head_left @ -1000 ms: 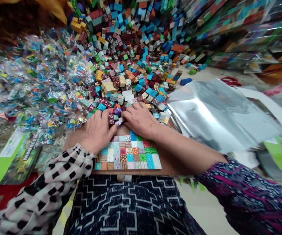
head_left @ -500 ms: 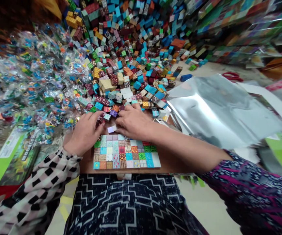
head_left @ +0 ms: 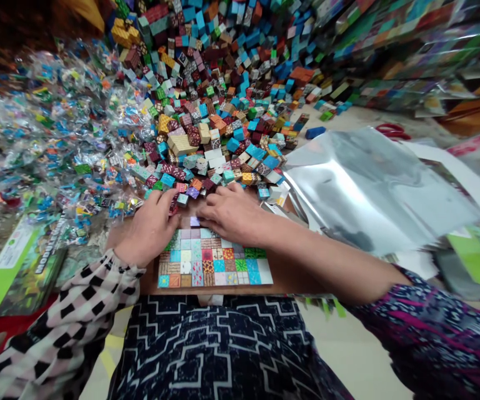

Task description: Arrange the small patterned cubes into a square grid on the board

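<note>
In front of me several small square blocks with printed faces form a flat grid (head_left: 219, 265) on a brown board (head_left: 296, 279). My right hand (head_left: 240, 215) reaches over the grid's upper right, fingers bent and together, fingertips against a lavender block (head_left: 195, 221) at its top edge. Part of that block is hidden under the fingers. My left hand (head_left: 150, 229) curves around the grid's upper left corner. Between its thumb and forefinger shows a dark red block (head_left: 174, 208). A pale blue block (head_left: 182, 199) lies loose between the hands.
A large heap of patterned blocks (head_left: 219, 119) spreads beyond the hands. Small clear bags (head_left: 77, 128) with colourful pieces pile up at left, above green-and-black printed packaging (head_left: 27, 266). Silvery plastic sheeting (head_left: 373, 189) lies at right, with red-handled scissors (head_left: 392, 131) behind it.
The lavender block has shifted slightly right along the grid's top edge. My left hand has moved right and a little nearer. My right hand has come slightly nearer, uncovering a turquoise block behind it.
</note>
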### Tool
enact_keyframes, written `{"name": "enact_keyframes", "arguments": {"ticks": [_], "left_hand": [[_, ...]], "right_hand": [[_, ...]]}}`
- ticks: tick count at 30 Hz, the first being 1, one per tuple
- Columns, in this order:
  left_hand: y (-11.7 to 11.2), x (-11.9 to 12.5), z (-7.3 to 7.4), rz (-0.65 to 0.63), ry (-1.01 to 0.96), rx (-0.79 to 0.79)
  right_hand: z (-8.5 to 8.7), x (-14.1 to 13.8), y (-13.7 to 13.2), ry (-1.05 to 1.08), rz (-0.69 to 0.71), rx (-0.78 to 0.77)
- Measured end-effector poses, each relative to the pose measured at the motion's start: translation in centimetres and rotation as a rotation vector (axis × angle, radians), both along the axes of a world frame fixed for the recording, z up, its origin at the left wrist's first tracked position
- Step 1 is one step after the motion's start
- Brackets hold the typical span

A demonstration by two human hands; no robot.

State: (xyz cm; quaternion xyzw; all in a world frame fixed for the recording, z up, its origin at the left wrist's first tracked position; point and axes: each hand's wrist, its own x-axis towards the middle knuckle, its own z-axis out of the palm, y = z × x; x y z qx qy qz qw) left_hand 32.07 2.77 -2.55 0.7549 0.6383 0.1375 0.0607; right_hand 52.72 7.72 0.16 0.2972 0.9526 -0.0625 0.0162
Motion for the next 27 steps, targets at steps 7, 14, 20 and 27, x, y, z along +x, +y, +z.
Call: {"name": "enact_keyframes", "arguments": {"ticks": [7, 14, 20, 27], "left_hand": [[-0.5, -0.5, 0.5, -0.008, -0.011, -0.007], [0.3, 0.0, -0.1, 0.006, 0.12, 0.104], [0.9, -0.8, -0.6, 0.018, 0.095, 0.112], [1.0, -0.9, 0.0, 0.065, 0.027, 0.082]], "right_hand": [[-0.4, -0.1, 0.1, 0.051, -0.028, 0.041], [-0.8, -2.6, 2.2, 0.074, -0.058, 0.266], [-0.9, -3.1, 3.0, 0.043, -0.046, 0.214], [-1.4, -3.8, 2.9, 0.135, -0.079, 0.186]]}}
